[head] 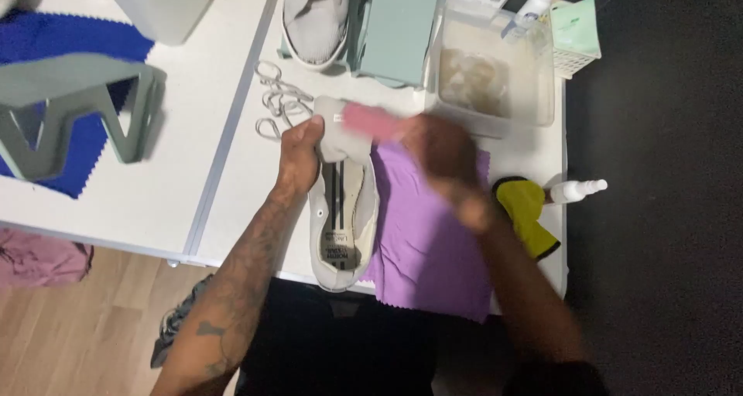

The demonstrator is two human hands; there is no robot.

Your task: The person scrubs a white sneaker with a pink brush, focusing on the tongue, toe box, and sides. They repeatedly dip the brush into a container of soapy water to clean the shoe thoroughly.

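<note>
Our left hand (300, 152) clenches the white shoe (343, 210); our blurred right hand (441, 152) grasps a pink brush (370, 121). Hard scrubbing could knock the water tub (495, 63) just beyond.

shoe (343, 214): pale knit cloth upper, matt; smooth off-white rubber-like sole rim
second shoe (314, 13): grey woven knit, matt, finely textured
purple cloth (422, 241): thin soft fabric, matt, pinked zigzag edges
blue cloth (73, 40): matt fabric, zigzag-cut edge
yellow cloth (525, 210): soft, fuzzy-looking fabric
tub (495, 71): clear plastic, slightly glossy, cloudy inside
spray bottle (576, 190): smooth white plastic
tabletop (224, 171): smooth white, faint sheen
floor (85, 334): wood-look planks, satin
pink block (371, 121): blurred, finish unclear
</note>
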